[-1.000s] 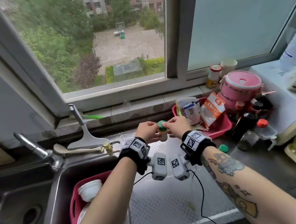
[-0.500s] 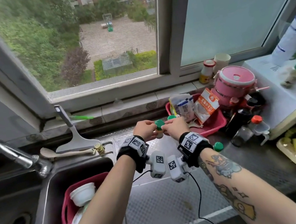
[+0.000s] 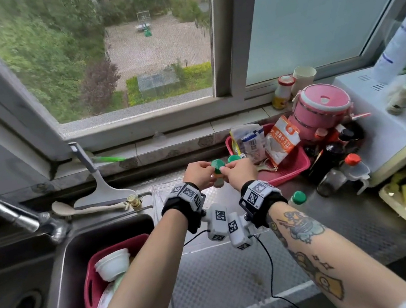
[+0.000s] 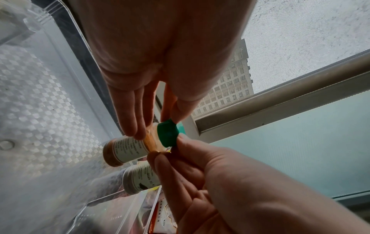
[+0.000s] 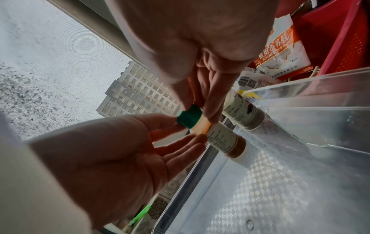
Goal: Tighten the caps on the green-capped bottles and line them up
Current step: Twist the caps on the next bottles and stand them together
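A small green-capped bottle (image 3: pixel 217 169) with orange-brown contents and a white label stands upright at the far end of a clear tray (image 3: pixel 168 210). My left hand (image 3: pixel 205 170) and right hand (image 3: pixel 227 168) meet on it. In the left wrist view my left hand (image 4: pixel 154 120) pinches the green cap (image 4: pixel 167 134) and the bottle's shoulder. In the right wrist view my right hand (image 5: pixel 198 109) pinches the cap (image 5: pixel 189 117) and neck. A second green-capped bottle (image 3: pixel 234 158) stands just behind. A third (image 3: pixel 298 197) stands on the counter by my right wrist.
A red basket (image 3: pixel 289 168) of packets lies right of the tray, with dark bottles and a pink pot (image 3: pixel 322 107) beyond. Another green-capped bottle (image 3: pixel 405 93) lies on a white appliance. The sink (image 3: pixel 64 262) with a red tub and the tap (image 3: pixel 25 221) lie left.
Both hands stay on the same bottle with only small finger shifts around the cap. The head view has tilted, and the second green cap now shows behind my right hand.
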{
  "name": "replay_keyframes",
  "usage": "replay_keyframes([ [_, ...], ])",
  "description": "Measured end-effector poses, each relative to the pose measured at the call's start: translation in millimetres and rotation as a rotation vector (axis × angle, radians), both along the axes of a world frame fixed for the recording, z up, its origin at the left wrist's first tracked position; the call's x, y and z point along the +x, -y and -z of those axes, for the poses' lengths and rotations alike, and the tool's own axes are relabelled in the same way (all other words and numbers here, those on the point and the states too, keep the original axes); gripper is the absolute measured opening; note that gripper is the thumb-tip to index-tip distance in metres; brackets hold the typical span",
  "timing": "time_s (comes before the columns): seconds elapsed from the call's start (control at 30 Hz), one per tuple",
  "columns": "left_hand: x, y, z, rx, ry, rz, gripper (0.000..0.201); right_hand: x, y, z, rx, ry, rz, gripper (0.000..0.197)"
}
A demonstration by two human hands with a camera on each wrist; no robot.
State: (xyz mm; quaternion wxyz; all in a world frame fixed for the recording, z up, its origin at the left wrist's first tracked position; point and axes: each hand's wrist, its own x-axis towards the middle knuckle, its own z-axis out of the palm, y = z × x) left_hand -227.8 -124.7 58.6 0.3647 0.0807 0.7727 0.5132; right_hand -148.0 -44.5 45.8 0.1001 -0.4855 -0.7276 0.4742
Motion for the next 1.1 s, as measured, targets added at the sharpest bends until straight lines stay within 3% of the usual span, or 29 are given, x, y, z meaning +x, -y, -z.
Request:
replay_keyframes([
  [0.4,1,0,-3,0.018,0.051,-0.008,0.030,1,1,1,0.018,-0.002,-0.039,0.027],
  [0.67,0,-1,-6,-0.046,-0.003,0.025,0.033,3,2,-4,0.016,0.000,-0.082,0.027],
  [0.93,2,-1,-9,-0.053,0.005,0.017,0.030,5,-12,23,-0.098,-0.034,-0.061,0.015],
  [1.1,4,0,-7,-0.046,-0.011,0.021,0.024,17,-31,42,-0.130,-0.065,-0.041,0.022],
])
